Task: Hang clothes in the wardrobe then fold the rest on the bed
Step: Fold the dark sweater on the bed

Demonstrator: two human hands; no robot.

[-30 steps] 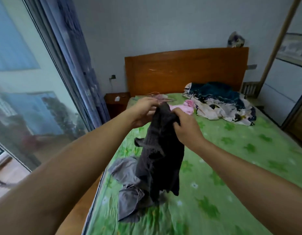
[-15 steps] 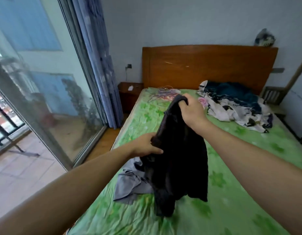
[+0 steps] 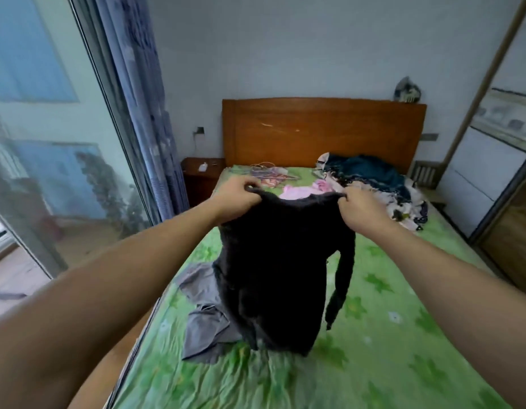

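A dark grey knitted sweater (image 3: pixel 281 261) is held up by its shoulders over the green leaf-patterned bed (image 3: pixel 374 335), pinched by the left hand (image 3: pixel 238 196) and right hand (image 3: pixel 363 209), its hem brushing a crumpled grey garment (image 3: pixel 202 323).

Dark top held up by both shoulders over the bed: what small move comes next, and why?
Probably lower the dark top flat onto the bare green sheet, slightly right. Left hand and right hand grip its shoulders spread, its hem reaches the sheet, and a gray garment lies left.
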